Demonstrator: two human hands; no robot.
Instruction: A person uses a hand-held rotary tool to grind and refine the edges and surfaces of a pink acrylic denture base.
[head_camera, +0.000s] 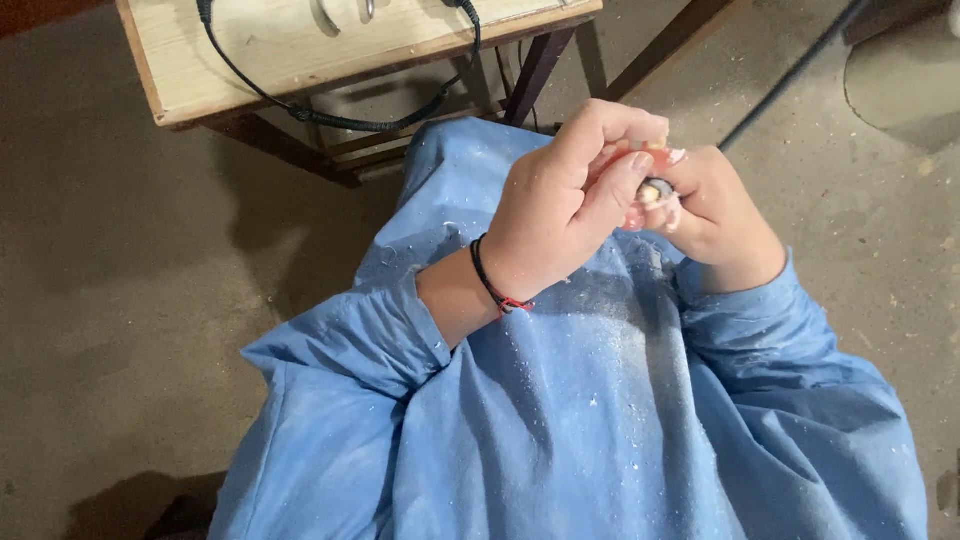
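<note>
wooden table (250, 60) ahead, cable (340, 118) dangling

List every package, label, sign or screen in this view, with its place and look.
None in view. There is only a wooden table with a black cable at the top, a blue dusty gown, and the left hand and right hand closed together on a small pinkish piece.

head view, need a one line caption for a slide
Left hand and right hand grip a small pink piece over a dust-flecked blue coat, beside a wooden table with a black cable.
</note>
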